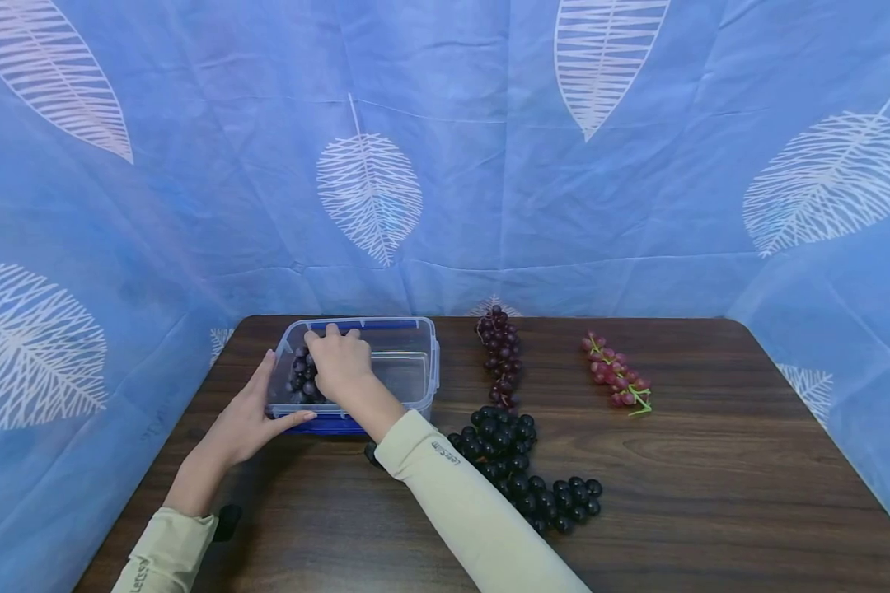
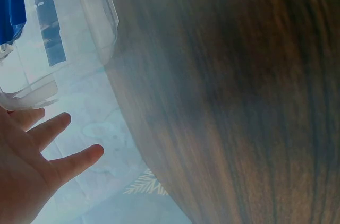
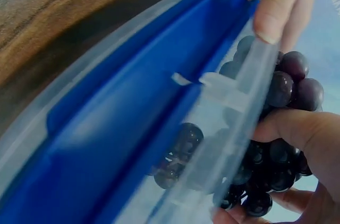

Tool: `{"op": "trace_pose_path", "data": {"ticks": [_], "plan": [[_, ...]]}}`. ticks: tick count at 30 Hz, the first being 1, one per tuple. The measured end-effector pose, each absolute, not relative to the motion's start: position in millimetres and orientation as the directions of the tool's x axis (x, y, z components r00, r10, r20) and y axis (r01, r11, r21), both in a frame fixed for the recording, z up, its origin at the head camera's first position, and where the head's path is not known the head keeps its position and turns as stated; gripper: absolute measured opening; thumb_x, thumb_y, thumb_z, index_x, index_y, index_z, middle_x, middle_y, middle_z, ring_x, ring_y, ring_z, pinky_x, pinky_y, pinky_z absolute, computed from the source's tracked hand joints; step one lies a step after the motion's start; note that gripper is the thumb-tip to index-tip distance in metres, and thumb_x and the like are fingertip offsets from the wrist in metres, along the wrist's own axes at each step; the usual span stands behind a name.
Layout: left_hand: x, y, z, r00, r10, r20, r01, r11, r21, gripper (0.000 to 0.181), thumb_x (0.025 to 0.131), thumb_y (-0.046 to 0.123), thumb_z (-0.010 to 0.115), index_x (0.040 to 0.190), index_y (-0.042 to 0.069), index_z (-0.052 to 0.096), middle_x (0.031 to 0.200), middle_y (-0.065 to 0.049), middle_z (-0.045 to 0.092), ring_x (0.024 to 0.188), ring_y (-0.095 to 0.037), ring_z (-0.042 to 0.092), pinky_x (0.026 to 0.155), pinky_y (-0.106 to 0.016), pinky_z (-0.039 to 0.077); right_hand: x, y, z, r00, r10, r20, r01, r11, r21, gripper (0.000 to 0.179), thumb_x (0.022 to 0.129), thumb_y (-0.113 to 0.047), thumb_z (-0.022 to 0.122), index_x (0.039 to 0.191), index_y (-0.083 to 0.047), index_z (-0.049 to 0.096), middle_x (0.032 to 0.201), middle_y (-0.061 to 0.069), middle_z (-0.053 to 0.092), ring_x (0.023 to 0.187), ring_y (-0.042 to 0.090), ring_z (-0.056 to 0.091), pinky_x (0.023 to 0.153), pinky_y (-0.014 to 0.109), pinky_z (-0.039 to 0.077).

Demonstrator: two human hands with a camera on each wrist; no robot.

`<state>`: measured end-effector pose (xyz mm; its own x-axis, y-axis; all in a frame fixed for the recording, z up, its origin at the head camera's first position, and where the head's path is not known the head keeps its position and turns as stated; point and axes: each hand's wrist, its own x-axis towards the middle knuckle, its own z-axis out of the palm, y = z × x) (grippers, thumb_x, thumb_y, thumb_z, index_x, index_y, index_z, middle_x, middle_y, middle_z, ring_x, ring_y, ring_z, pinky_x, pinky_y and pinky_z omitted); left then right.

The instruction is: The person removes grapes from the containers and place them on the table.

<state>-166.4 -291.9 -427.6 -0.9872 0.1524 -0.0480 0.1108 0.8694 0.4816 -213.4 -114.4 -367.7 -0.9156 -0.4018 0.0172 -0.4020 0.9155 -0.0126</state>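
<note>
A clear plastic container [image 1: 404, 371] with blue side latches stands at the table's back left. Dark purple grapes [image 1: 302, 375] are gathered at its left end. My right hand [image 1: 344, 366] reaches inside over them; in the right wrist view, its thumb and fingers curl round the bunch. Outside the container, my left hand [image 1: 241, 420] is against the left end, thumb stretched along the front. The left wrist view shows its fingers [image 2: 77, 163] straight and spread beside the clear wall. The right hand partly hides the bunch in the head view.
Black grapes [image 1: 497, 445] lie in front and right of the container, partly behind the right sleeve. A dark red bunch [image 1: 499, 350] lies behind them, and a pinkish red bunch [image 1: 615, 371] with green stems farther right. A blue leaf-patterned cloth [image 1: 460, 165] hangs behind the table.
</note>
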Motion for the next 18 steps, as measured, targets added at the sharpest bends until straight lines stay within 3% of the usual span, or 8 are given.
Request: {"op": "trace_pose_path", "data": {"ticks": [9,18], "plan": [[-166.8,-292.4,-427.9,-0.988,0.143,-0.055,0.1,0.874,0.476,0.127,0.092,0.069,0.069,0.168,0.009,-0.014,0.174,-0.031,0.001,0.15,-0.062,0.025,0.111,-0.079,0.032,-202.2,-106.7,-349.4,-0.921,-0.38,0.08,-0.382,0.924,-0.006,0.053,0.105,-0.037,0.065,0.156,-0.036,0.05,0.152,0.002,0.057,0.129,0.034,0.062,0.082,0.037,0.064],[-165.5,-291.5,-427.0,-0.988,0.141,-0.066,0.094,0.876,0.472,0.128,0.093,0.07,0.067,0.168,0.008,-0.014,0.174,-0.031,-0.001,0.15,-0.062,0.026,0.112,-0.079,0.031,-186.6,-90.0,-330.6,-0.905,-0.394,0.159,-0.4,0.916,-0.01,0.057,0.102,-0.04,0.07,0.155,-0.033,0.051,0.147,0.003,0.059,0.12,0.031,0.065,0.076,0.035,0.064]]}}
